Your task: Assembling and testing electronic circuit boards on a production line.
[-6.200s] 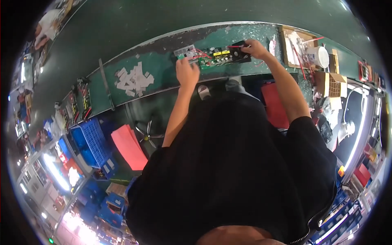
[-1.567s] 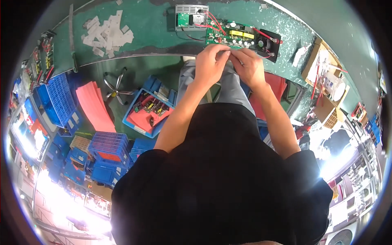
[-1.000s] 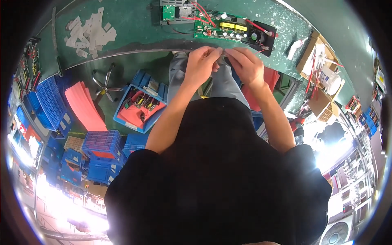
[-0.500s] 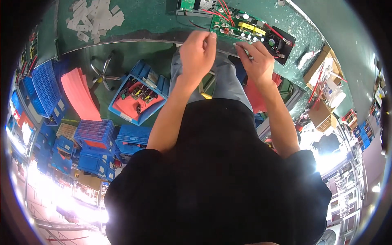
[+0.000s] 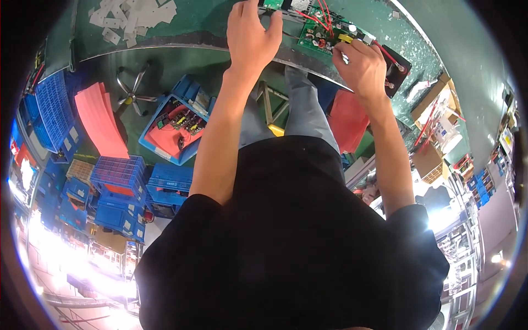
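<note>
A green circuit board [image 5: 311,37] with red wires and a yellow-wrapped part lies along the near edge of the green bench. My right hand [image 5: 363,69] is over the board's near side, fingers curled and thumb and forefinger drawn together. Whatever lies between those fingertips is too small to make out. Beside that hand is a black fan [image 5: 397,74] with red leads. My left hand [image 5: 250,41] reaches over the bench edge with its thumb spread from stretched fingers, and no held thing shows. Just right of it is a small green board [image 5: 271,4], cut by the picture's edge.
Flat pale pieces [image 5: 132,19] lie heaped on the bench's left. A cardboard box [image 5: 434,102] with wires and white scraps is at right. On the floor are a blue crate [image 5: 170,129] holding boards, red sheets [image 5: 102,121], stacked crates [image 5: 118,176] and a star-shaped chair base [image 5: 133,96].
My left hand has moved forward and left, its closed fingers now spread. The right hand has shifted right and over the board. The whole view has shifted slightly.
</note>
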Demonstrator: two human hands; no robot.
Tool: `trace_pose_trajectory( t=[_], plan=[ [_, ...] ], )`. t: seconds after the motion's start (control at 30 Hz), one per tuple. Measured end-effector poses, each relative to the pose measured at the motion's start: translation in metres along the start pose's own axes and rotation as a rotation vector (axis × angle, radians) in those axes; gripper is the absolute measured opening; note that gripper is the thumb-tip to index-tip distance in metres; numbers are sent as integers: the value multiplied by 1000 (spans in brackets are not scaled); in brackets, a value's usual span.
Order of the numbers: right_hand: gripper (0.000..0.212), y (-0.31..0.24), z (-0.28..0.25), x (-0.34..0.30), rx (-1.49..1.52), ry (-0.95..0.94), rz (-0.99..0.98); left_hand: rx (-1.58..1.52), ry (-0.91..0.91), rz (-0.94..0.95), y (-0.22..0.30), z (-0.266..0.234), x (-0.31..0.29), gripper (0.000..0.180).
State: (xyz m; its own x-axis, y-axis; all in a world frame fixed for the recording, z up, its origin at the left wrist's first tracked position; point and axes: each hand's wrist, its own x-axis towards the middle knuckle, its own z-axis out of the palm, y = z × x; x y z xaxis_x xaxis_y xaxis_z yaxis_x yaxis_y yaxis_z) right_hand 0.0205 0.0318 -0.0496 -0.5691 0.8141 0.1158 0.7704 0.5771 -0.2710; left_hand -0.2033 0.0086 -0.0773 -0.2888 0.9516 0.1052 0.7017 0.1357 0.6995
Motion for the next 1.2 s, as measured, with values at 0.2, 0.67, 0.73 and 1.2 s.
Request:
trace_pose_trajectory(
  t=[0.2, 0.67, 0.73, 1.2],
  plan=[
    [4, -2, -3, 9, -1, -137, -3, -208, 38, -15, 0, -4, 5, 38],
    [10, -20, -4, 16, -6, -242, 56, -681, -340, -392, -9, -7, 6, 27],
    [9, -19, -4, 15, -21, -242, 29, -678, -349, -390, -9, -8, 7, 27],
    [10, -11, -3, 30, -114, -472, -104, -404, -282, -256, -8, -9, 2, 28]
  ],
)
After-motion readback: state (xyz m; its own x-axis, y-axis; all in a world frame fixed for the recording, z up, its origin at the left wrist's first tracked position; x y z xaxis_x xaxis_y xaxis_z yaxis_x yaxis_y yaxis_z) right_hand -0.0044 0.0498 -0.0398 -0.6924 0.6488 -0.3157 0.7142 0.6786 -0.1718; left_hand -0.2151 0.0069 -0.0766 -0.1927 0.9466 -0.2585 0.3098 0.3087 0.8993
